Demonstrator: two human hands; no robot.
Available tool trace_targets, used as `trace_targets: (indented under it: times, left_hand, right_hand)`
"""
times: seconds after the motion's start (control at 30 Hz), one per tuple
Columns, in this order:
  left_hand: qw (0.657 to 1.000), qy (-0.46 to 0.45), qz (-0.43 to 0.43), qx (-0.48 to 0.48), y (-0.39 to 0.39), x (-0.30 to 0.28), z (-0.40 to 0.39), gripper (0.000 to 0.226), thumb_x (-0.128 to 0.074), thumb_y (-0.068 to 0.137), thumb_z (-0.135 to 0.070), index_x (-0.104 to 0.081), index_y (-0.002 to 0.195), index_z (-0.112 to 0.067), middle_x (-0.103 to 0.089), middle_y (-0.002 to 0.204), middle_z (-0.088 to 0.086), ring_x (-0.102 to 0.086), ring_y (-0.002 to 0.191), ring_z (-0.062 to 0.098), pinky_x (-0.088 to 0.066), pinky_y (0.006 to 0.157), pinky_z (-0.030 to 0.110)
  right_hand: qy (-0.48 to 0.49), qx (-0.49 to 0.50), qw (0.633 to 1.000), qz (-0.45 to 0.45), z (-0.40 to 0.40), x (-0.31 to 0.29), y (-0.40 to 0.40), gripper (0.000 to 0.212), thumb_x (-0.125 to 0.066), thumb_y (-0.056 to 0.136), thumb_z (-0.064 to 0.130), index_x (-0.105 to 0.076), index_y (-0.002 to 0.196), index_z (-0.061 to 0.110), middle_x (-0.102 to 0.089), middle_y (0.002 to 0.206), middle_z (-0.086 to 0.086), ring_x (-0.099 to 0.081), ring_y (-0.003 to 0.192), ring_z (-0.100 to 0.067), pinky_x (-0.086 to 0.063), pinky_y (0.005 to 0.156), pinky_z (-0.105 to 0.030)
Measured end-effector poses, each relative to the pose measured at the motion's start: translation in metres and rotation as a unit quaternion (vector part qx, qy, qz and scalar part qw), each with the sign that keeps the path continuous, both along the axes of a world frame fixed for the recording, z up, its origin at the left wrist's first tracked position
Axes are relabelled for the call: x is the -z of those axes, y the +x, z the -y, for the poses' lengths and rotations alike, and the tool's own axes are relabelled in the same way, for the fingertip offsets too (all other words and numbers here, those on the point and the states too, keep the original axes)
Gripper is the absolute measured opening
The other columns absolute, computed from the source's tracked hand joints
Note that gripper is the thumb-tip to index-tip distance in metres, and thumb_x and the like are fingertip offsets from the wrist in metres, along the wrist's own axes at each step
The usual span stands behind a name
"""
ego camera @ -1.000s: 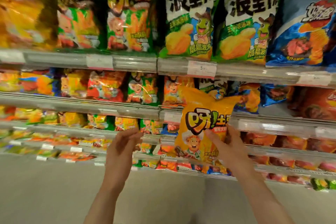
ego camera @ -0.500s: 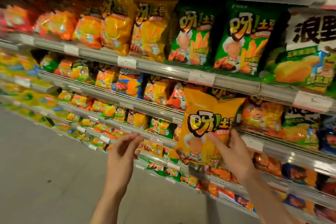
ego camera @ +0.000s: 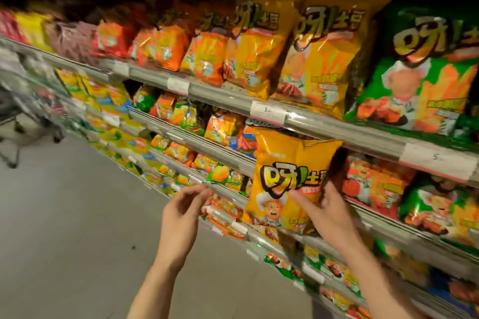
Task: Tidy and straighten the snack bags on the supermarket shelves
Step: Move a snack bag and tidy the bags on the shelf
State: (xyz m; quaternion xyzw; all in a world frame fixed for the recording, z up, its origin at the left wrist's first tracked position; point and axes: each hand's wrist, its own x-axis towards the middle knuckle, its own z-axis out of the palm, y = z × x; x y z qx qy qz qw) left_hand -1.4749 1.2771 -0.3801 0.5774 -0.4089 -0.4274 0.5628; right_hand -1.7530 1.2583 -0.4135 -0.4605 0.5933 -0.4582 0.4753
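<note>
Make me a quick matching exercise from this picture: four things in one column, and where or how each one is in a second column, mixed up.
1. yellow snack bag
2. left hand
3. green snack bag
4. price tag

A. empty, fingers loosely curled
B. standing on the upper shelf, far right
C. held in the right hand
D. clipped to the shelf rail

Pairs: 1-C, 2-A, 3-B, 4-D

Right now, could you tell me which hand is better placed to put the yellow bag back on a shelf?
The right hand: it already holds the yellow bag, while the left hand is empty.
</note>
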Motion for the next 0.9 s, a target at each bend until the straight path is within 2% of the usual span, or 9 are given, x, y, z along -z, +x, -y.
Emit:
trace_targets:
  times: [0.13, 0.27, 0.4, 0.5, 0.53, 0.6, 0.73, 0.83, 0.9]
  left_hand:
    - [1.0, -0.006, 0.016, 0.012, 0.029, 0.002, 0.03, 0.009, -0.065, 0.097, -0.01, -0.073, 0.1, -0.01, -0.076, 0.097, 0.012, -0.068, 0.091, 0.018, -0.053, 0.085, 0.038]
    - [1.0, 0.002, 0.004, 0.026, 0.051, 0.01, 0.059, 0.008, -0.066, 0.096, -0.012, -0.073, 0.099, -0.01, -0.075, 0.098, 0.013, -0.067, 0.088, 0.017, -0.053, 0.08, 0.033]
    - [0.996, 0.018, 0.008, 0.082, 0.063, 0.025, 0.095, 0.008, -0.065, 0.097, -0.013, -0.073, 0.101, -0.01, -0.076, 0.094, 0.005, -0.07, 0.089, 0.01, -0.053, 0.079, 0.022]
    - [0.99, 0.013, 0.021, 0.141, 0.068, 0.03, 0.123, 0.01, -0.065, 0.097, -0.009, -0.074, 0.096, -0.014, -0.077, 0.09, -0.005, -0.07, 0.085, 0.004, -0.053, 0.074, 0.018]
    - [0.985, 0.013, 0.028, 0.167, 0.069, 0.031, 0.133, 0.01, -0.064, 0.097, -0.009, -0.074, 0.096, -0.013, -0.076, 0.088, -0.005, -0.069, 0.082, 0.004, -0.053, 0.072, 0.017]
    - [0.974, 0.013, 0.041, 0.222, 0.067, 0.032, 0.153, 0.009, -0.064, 0.097, -0.011, -0.073, 0.097, -0.012, -0.075, 0.084, -0.004, -0.067, 0.078, 0.005, -0.054, 0.072, 0.02]
    - [0.954, -0.004, 0.066, 0.293, 0.052, 0.035, 0.183, 0.01, -0.062, 0.098, -0.013, -0.071, 0.099, -0.01, -0.071, 0.083, -0.007, -0.062, 0.075, 0.005, -0.048, 0.072, 0.015]
    - [0.947, -0.02, 0.081, 0.311, 0.035, 0.035, 0.201, 0.01, -0.063, 0.098, -0.012, -0.066, 0.106, -0.007, -0.072, 0.096, 0.005, -0.063, 0.079, -0.003, -0.048, 0.072, 0.01]
    - [0.943, -0.023, 0.107, 0.314, 0.02, 0.038, 0.218, 0.017, -0.066, 0.098, -0.021, -0.062, 0.113, -0.014, -0.071, 0.108, 0.011, -0.065, 0.091, 0.002, -0.051, 0.083, 0.016]
  right_hand:
    - [0.01, -0.015, 1.0, -0.01, 0.029, 0.011, 0.033, 0.129, -0.08, 0.068, 0.071, -0.007, 0.164, 0.024, -0.021, 0.169, 0.005, -0.026, 0.153, -0.017, -0.027, 0.124, -0.046]
    - [0.009, -0.014, 1.0, -0.013, 0.045, 0.015, 0.061, 0.131, -0.082, 0.066, 0.07, -0.008, 0.164, 0.024, -0.028, 0.165, 0.009, -0.031, 0.149, -0.014, -0.028, 0.123, -0.042]
    - [-0.008, 0.023, 0.999, -0.029, 0.052, 0.011, 0.079, 0.081, -0.082, 0.076, 0.051, -0.044, 0.145, 0.034, -0.05, 0.14, 0.026, -0.049, 0.13, -0.006, -0.042, 0.11, -0.036]
    - [-0.012, 0.076, 0.994, -0.072, 0.047, 0.011, 0.089, 0.041, -0.083, 0.082, 0.032, -0.062, 0.116, 0.03, -0.075, 0.101, 0.021, -0.069, 0.098, -0.003, -0.051, 0.079, -0.017]
    - [-0.016, 0.11, 0.991, -0.072, 0.044, 0.013, 0.092, 0.035, -0.082, 0.083, 0.026, -0.062, 0.111, 0.026, -0.075, 0.092, 0.019, -0.071, 0.086, -0.004, -0.051, 0.069, -0.015]
    - [-0.012, 0.161, 0.985, -0.062, 0.034, 0.011, 0.1, 0.037, -0.082, 0.082, 0.024, -0.061, 0.113, 0.023, -0.076, 0.087, 0.012, -0.07, 0.071, -0.008, -0.054, 0.06, -0.023]
    - [0.002, 0.21, 0.974, -0.086, 0.019, 0.017, 0.103, 0.057, -0.079, 0.073, 0.047, -0.058, 0.124, 0.035, -0.074, 0.11, 0.02, -0.07, 0.099, -0.002, -0.053, 0.08, -0.028]
    - [0.017, 0.238, 0.967, -0.084, 0.012, 0.015, 0.105, 0.06, -0.078, 0.072, 0.05, -0.057, 0.126, 0.037, -0.072, 0.109, 0.026, -0.066, 0.098, 0.009, -0.049, 0.079, -0.018]
    - [0.028, 0.256, 0.962, -0.087, 0.01, 0.014, 0.104, 0.056, -0.078, 0.072, 0.05, -0.057, 0.123, 0.04, -0.071, 0.107, 0.029, -0.065, 0.098, 0.011, -0.047, 0.08, -0.018]
